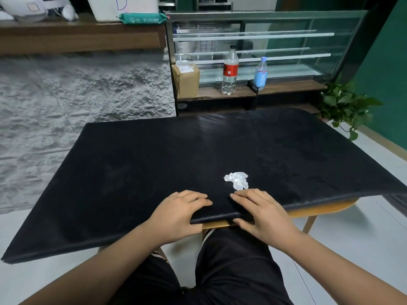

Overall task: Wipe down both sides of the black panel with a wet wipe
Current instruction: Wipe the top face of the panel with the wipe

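Note:
A large black panel (154,164) lies flat on a small wooden table and overhangs it on all sides. A crumpled white wet wipe (237,180) rests loose on the panel, just beyond my right fingertips. My left hand (179,213) grips the panel's near edge, fingers on top and thumb under. My right hand (262,213) grips the same edge a little to the right, thumb tucked beneath. Faint smears show on the panel's left half.
The wooden table's edge (319,209) shows under the panel at right. A glass display case (253,51) stands behind, with two bottles (230,70) and a cardboard box (186,80). A green wipe pack (143,18) lies on the counter. A plant (345,106) sits far right.

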A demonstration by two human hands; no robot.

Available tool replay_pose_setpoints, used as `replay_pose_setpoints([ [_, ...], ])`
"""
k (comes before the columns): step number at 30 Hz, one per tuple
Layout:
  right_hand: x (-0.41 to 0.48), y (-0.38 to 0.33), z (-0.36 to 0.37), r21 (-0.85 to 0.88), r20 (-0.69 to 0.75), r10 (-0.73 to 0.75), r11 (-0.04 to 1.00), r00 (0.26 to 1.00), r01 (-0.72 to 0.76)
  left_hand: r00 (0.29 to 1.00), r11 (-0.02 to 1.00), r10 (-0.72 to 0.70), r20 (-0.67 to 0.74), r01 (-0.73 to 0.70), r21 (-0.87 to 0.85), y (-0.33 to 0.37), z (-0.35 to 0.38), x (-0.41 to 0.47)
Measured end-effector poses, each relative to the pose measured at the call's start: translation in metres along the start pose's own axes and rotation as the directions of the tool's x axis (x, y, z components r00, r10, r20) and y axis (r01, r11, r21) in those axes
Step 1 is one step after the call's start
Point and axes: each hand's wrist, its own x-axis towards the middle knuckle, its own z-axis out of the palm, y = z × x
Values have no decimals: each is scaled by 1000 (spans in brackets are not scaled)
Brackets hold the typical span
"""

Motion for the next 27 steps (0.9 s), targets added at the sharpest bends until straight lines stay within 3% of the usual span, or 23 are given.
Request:
replay_pose_setpoints([
  [8, -22, -14, -11, 148, -229, 169, 979, 959, -138, 993, 1000, -2, -116, -1, -28, 3, -20, 0],
  [12, -28, -17, -26, 301, -286, 363, 913, 887, -277, 991, 1000, -9, -132, 7, -11, 7, -29, 1],
  [14, -31, -14, -31, 455, -262, 554, 793, 791, -405, 990, 1000, -19, -141, 17, -14, 8, -32, 1],
  [16, -31, -8, -34, 674, -115, 733, 553, 671, -489, 990, 1000, -25, -138, 23, -15, 8, -34, 1],
  [18, -30, 1, -37, 812, 62, 820, 290, 568, -507, 991, 1000, -19, -129, 19, -7, 9, -35, 1],
  [20, -25, 10, -42, 871, 190, 833, 101, 519, -481, 991, 1000, -18, -130, 17, -5, 8, -34, 1],
  [27, -28, 19, -53, 866, 361, 832, -131, 422, -483, 985, 1000, -11, -175, 8, -16, 8, -37, 1],
])
